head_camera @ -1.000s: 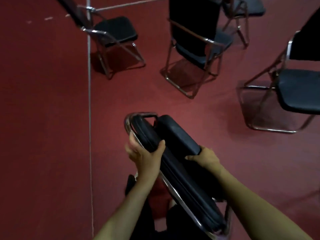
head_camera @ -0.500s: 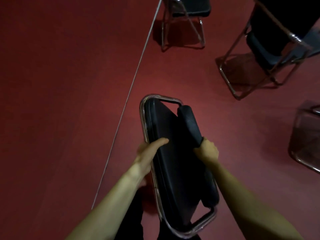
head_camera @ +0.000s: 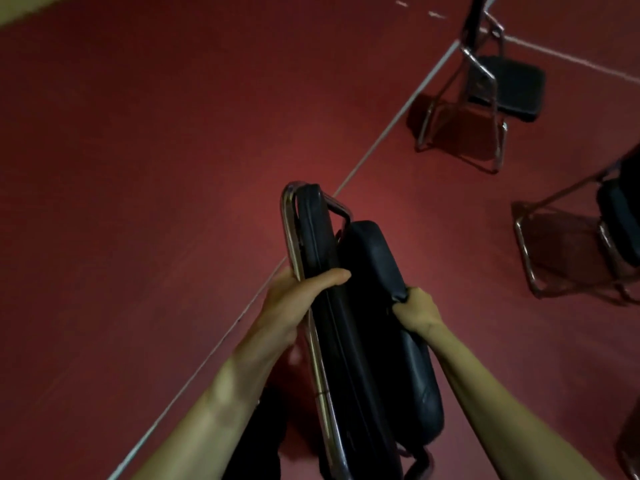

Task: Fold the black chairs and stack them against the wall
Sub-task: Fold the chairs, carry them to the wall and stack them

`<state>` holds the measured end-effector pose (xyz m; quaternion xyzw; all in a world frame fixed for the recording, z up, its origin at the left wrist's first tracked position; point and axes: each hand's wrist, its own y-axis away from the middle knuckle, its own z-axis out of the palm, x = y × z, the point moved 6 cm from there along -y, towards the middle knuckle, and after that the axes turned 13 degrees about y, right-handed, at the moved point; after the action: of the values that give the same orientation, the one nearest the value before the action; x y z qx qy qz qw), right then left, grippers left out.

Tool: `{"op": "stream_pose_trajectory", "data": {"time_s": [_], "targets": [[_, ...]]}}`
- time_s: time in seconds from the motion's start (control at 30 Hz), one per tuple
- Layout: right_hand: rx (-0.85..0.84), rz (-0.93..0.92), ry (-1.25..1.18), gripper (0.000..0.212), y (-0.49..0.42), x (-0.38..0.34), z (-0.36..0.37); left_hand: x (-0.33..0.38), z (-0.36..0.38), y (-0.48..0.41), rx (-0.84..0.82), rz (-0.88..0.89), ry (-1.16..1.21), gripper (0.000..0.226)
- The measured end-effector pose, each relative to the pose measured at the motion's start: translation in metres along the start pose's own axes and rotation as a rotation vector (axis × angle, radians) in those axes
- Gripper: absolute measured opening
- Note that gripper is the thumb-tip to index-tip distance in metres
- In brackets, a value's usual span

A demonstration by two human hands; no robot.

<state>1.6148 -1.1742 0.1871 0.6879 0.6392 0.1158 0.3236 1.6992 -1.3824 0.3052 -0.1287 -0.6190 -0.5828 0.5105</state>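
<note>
I carry a folded black chair (head_camera: 360,306) with a chrome tube frame, held edge-up in front of me above the red floor. My left hand (head_camera: 298,299) grips its left frame tube and seat pad, thumb across the black cushion. My right hand (head_camera: 415,310) grips the edge of the padded backrest on the right side. An unfolded black chair (head_camera: 498,88) stands at the upper right. Another unfolded chair (head_camera: 616,230) is cut off by the right edge.
The red carpet floor (head_camera: 156,150) stretches wide to the left. A thin white line (head_camera: 381,133) runs diagonally across it from lower left to upper right. A pale strip, perhaps the wall base (head_camera: 24,8), shows in the top left corner.
The view has swung left: the standing chairs slid to the right edge, and open red floor now fills the left. Both hands keep their hold on the folded chair.
</note>
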Motion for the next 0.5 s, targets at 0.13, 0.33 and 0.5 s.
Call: {"op": "stream_pose_trajectory", "data": {"time_s": [0.13,0.33,0.5], "targets": [[0.007,-0.146,0.108,0.039,-0.001,-0.128,0.002,0.052,-0.097,-0.003,0.128,0.059,0.136,0.035],[0.05,-0.317,0.214,0.034,0.002,-0.336,0.005,0.151,-0.238,-0.01,0.212,0.222,0.325,0.025],[0.052,-0.47,0.228,0.032,0.003,-0.496,0.022,0.221,-0.345,-0.021,0.292,0.332,0.408,0.034]]}}
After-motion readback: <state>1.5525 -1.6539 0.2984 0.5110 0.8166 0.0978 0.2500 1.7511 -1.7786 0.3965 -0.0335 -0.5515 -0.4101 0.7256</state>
